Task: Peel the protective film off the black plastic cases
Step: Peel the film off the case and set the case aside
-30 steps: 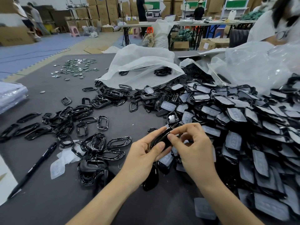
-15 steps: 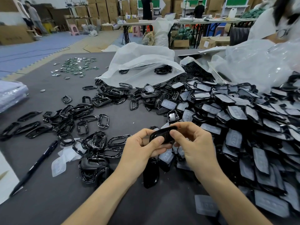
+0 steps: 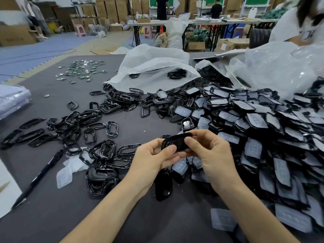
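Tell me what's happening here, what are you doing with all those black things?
A person holds one black plastic case in both hands over the grey table. The left hand grips one end, the right hand pinches the other. A big pile of cases with whitish film on them lies to the right, and loose film pieces lie by the pen on the left.
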